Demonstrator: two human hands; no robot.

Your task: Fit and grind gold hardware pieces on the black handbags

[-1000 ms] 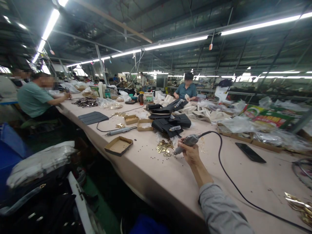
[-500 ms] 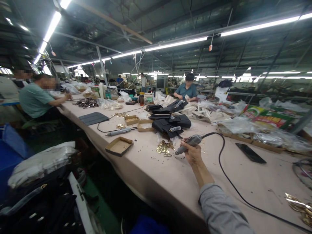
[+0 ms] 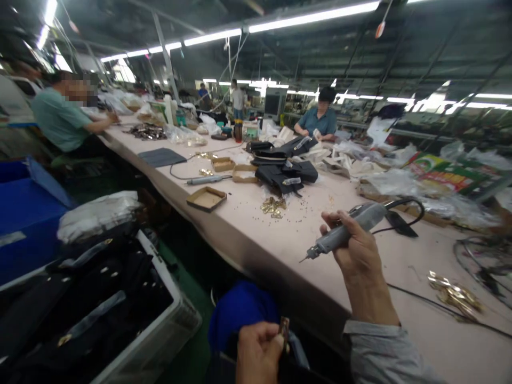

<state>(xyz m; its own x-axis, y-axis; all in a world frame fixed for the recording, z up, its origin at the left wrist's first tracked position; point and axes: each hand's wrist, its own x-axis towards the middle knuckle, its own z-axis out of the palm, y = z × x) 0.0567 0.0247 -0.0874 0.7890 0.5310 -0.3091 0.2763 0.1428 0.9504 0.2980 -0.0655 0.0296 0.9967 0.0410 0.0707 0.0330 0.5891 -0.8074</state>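
Observation:
My right hand (image 3: 358,245) is closed around a grey electric screwdriver (image 3: 352,226), its thin bit pointing down and left above the table edge. A black cord runs from the tool's rear end. Low in the view, my left hand (image 3: 260,349) pinches a small gold-coloured metal fitting (image 3: 284,329) between thumb and fingers. Dark material lies under that fitting; I cannot make out whether the two are joined. On the table beyond lie a heap of gold metal fittings (image 3: 273,207), scattered tiny screws and several black bags (image 3: 280,176).
A shallow cardboard tray (image 3: 207,199) and a second electric screwdriver (image 3: 208,180) lie near the table's left edge. To the right are a phone (image 3: 401,224) and more gold fittings (image 3: 456,296). A crate (image 3: 176,314) of black bags stands lower left. Two co-workers sit at the table.
My right hand has lifted the screwdriver from beside the heap of fittings, toward me and to the right. My left hand has come into view holding the metal fitting. The view has tipped downward.

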